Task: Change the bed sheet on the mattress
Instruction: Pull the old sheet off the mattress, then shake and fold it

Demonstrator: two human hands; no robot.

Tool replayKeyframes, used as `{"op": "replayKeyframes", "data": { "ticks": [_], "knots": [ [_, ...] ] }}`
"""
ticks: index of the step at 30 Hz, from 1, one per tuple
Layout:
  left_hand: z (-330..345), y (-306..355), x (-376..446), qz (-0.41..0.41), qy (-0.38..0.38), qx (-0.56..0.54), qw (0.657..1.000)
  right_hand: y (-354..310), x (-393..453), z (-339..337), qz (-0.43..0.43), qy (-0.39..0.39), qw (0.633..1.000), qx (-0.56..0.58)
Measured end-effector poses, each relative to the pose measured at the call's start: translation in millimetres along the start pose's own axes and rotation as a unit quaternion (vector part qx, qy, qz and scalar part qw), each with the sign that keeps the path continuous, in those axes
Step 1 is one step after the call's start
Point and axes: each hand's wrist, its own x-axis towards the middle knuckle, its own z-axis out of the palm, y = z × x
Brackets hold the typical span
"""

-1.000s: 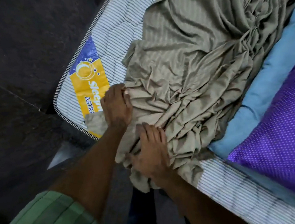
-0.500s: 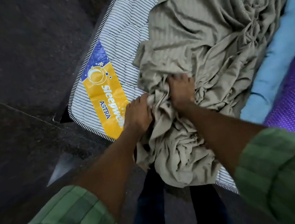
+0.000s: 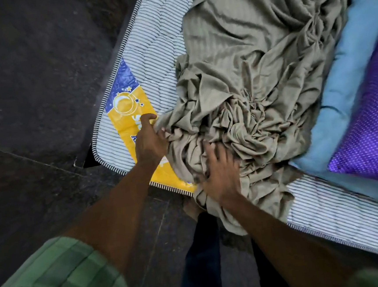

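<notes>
A dark stone floor (image 3: 32, 111) fills the left of this head-worn view, and a striped mattress (image 3: 152, 46) lies on it, one corner pointing toward the viewer. A yellow and blue brand label (image 3: 127, 116) runs across that bare corner. Over the rest of the mattress spreads an olive-grey bed sheet (image 3: 257, 68), flat farther away and gathered into a deep crumpled heap near the corner, with one fold hanging over the near edge toward the floor. Along the right side lie a light blue cloth (image 3: 344, 97) and a purple dotted pillow (image 3: 372, 132). Two bare forearms in green checked sleeves reach in from below. The left hand (image 3: 149, 142) rests on the label at the left edge of the heap, fingers curled into the fabric and forefinger stretched out. The right hand (image 3: 220, 175) presses down on the bunched sheet near the mattress edge, fingers spread apart and straight, gripping nothing. Half a second ago both hands were bunched together higher up in the heap; since then the right hand has dropped back toward the edge and opened, and more of the label and striped corner lies uncovered. This suggests the sheet is being gathered off this corner, with most of it still on the mattress, so removal looks only partly done.
</notes>
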Motion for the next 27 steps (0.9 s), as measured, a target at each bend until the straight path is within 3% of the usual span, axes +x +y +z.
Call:
{"op": "replayKeyframes", "data": {
  "ticks": [3,6,10,13,15,17,20,22,27],
  "knots": [
    [0.4,-27.6,2.4,0.006,-0.076,-0.084,0.994,19.9,43.7,-3.4,-0.016,-0.038,0.999,0.034],
    [-7.6,-26.1,-3.1,0.057,-0.091,-0.103,0.989,52.5,96.3,-31.4,-0.063,-0.017,0.995,0.070],
    [-3.9,-10.6,-12.8,0.068,-0.124,-0.007,0.990,85.9,168.7,-77.0,0.007,0.005,0.999,0.046],
    [6.9,-13.8,-29.4,0.090,-0.101,0.057,0.989,48.5,158.2,-91.8,0.038,-0.006,0.999,0.032],
    [9.9,-13.6,-44.9,0.098,-0.078,0.106,0.986,23.3,123.1,-84.6,-0.003,0.065,0.997,-0.037],
    [10.7,-10.0,-57.9,0.098,-0.058,0.127,0.985,6.2,85.0,-67.7,-0.098,0.115,0.987,-0.051],
    [8.7,-4.3,-62.9,0.047,0.011,0.087,0.995,-8.5,56.3,-28.3,-0.235,0.054,0.970,-0.041],
    [6.4,-1.1,-60.5,0.038,0.057,0.064,0.996,-14.4,58.6,-15.5,-0.214,-0.009,0.975,-0.065],
    [6.1,6.8,-60.5,0.034,0.083,0.049,0.995,-5.3,102.3,-27.1,-0.023,-0.083,0.996,-0.029]
  ]
}}
